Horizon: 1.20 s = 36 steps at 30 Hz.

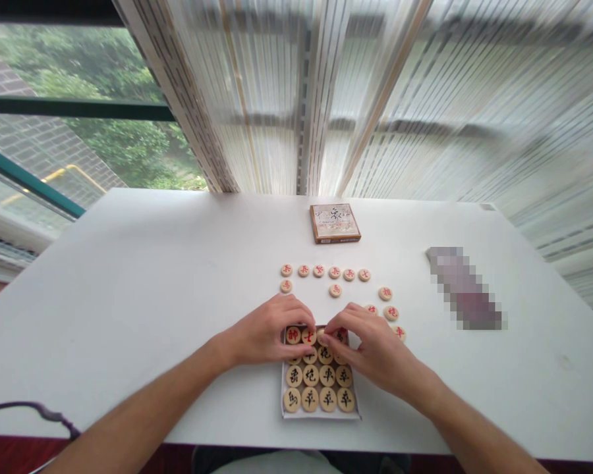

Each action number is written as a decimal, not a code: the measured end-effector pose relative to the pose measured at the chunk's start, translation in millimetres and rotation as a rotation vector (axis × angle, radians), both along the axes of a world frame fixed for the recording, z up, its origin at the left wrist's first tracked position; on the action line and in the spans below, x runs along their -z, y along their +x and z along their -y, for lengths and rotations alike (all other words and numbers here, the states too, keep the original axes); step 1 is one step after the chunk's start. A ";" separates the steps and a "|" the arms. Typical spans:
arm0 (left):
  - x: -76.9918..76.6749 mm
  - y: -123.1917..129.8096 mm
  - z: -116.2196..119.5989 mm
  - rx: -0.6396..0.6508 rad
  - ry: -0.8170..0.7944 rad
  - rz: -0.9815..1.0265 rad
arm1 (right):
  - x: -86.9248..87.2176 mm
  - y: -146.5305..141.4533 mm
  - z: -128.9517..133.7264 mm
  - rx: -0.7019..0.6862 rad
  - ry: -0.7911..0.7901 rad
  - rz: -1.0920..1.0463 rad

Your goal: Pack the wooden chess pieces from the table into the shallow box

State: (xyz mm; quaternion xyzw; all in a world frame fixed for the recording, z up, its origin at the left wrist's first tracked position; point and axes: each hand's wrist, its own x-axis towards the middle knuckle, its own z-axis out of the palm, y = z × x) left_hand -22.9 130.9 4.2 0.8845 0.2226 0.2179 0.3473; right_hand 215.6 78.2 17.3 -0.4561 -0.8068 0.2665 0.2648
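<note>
I count twelve round, pale wooden discs with red characters [335, 272] lying loose: six in a far row, two just nearer, and four to the right, two of those partly covered by the right hand [370, 339]. A shallow white cardboard tray [321, 415] stands near the table's front edge. Its two nearest rows hold four black-marked discs [310, 376] each; the two farther rows look like four apiece too, though fingers hide parts of them.

The left hand [279, 326] reaches over the tray, thumb and fingers apart, with a red-marked disc [308, 336] between them. The right hand's fingertips are together, clamped on a pale disc [321, 338] beside it, over the far row.

One flat, brown-edged box with a printed top [335, 222] lies beyond the loose discs, and one blurred, pinkish-grey oblong [467, 289] to the right. The smooth white table [178, 263] runs up to a sheer striped curtain [375, 99]. Left of it, a green-framed window [74, 106] shows shrubs and a brick wall; the floor [10, 454] is deep red.
</note>
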 end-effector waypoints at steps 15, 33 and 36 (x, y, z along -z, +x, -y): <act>0.3 0.8 0.2 -0.006 0.006 -0.012 | 6.9 -1.2 -0.6 -0.025 0.104 0.027; -2.6 0.0 0.9 -0.009 0.002 -0.009 | -2.3 9.0 -5.8 0.003 0.153 0.001; -2.2 -0.8 0.3 -0.035 0.007 0.018 | -6.1 18.5 -11.2 0.095 0.238 -0.016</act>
